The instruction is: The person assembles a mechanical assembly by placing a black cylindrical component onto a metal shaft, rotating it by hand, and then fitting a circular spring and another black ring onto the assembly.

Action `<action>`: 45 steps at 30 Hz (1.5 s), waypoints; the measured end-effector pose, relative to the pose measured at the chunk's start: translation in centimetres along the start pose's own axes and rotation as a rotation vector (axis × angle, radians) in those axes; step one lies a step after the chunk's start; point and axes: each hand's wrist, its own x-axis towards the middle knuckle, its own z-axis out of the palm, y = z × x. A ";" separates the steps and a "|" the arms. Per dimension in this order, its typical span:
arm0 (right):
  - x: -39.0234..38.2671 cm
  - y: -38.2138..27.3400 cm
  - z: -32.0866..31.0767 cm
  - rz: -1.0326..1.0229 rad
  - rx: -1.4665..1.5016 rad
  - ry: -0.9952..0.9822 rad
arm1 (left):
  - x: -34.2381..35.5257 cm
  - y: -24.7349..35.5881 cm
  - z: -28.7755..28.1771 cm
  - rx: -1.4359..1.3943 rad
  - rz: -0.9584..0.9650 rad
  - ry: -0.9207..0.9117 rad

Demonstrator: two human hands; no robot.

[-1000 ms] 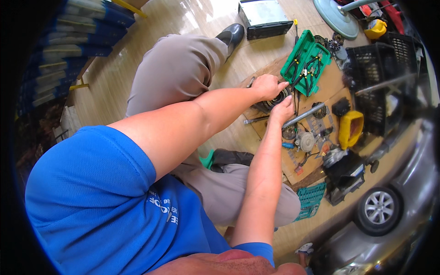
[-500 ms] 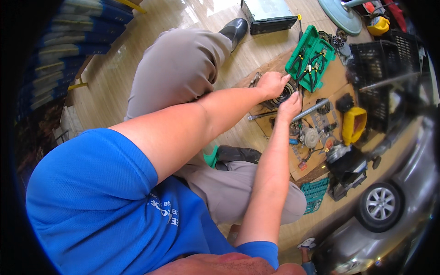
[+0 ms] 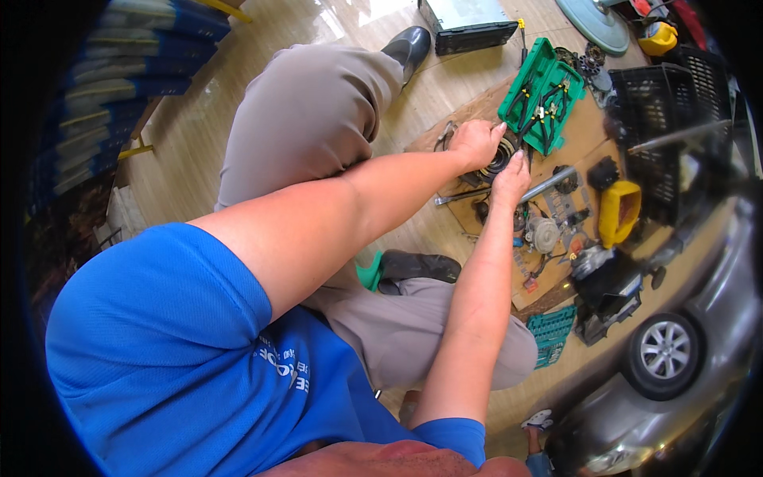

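My left hand (image 3: pixel 475 145) is closed over the upper side of a round metal part with dark rings (image 3: pixel 494 165), which lies on cardboard (image 3: pixel 588 127). My right hand (image 3: pixel 510 180) is closed at its right edge. What the fingers grip is too small and hidden to make out. Just beyond them sits an open green case (image 3: pixel 526 67) with several black-and-yellow pliers. A metal tube (image 3: pixel 550 181) runs beside my right hand. A dark bar (image 3: pixel 461 195) lies below the round part. Greasy components, including a round housing (image 3: pixel 543 236), are spread nearby.
Black crates (image 3: pixel 644 95), a yellow container (image 3: pixel 620 215) and a teal socket case (image 3: pixel 550 334) border the cardboard. A silver-black box (image 3: pixel 469 24) and pedestal base (image 3: pixel 592 24) are beyond. A car (image 3: pixel 715 294) stands right; another person's foot (image 3: pixel 537 421) shows below. Blue-wrapped stacks (image 3: pixel 135 56) are left.
Both hands have moved a little up and right in the picture, along with the surrounding floor items. Their closed posture around the round part looks much the same.
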 end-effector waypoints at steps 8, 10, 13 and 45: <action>0.0 -0.2 0.6 -0.074 -0.078 0.052 | 1.1 -0.8 -0.6 0.009 0.052 -0.076; 0.3 0.4 0.0 0.061 -0.060 -0.036 | 0.8 -0.3 -0.5 -0.005 0.001 -0.093; 0.1 0.3 -0.5 0.148 -0.025 -0.072 | 0.2 0.3 -0.6 -0.014 -0.011 -0.112; 1.0 0.1 0.5 0.222 0.292 -0.061 | 1.7 -3.1 1.2 -0.621 -0.196 -0.165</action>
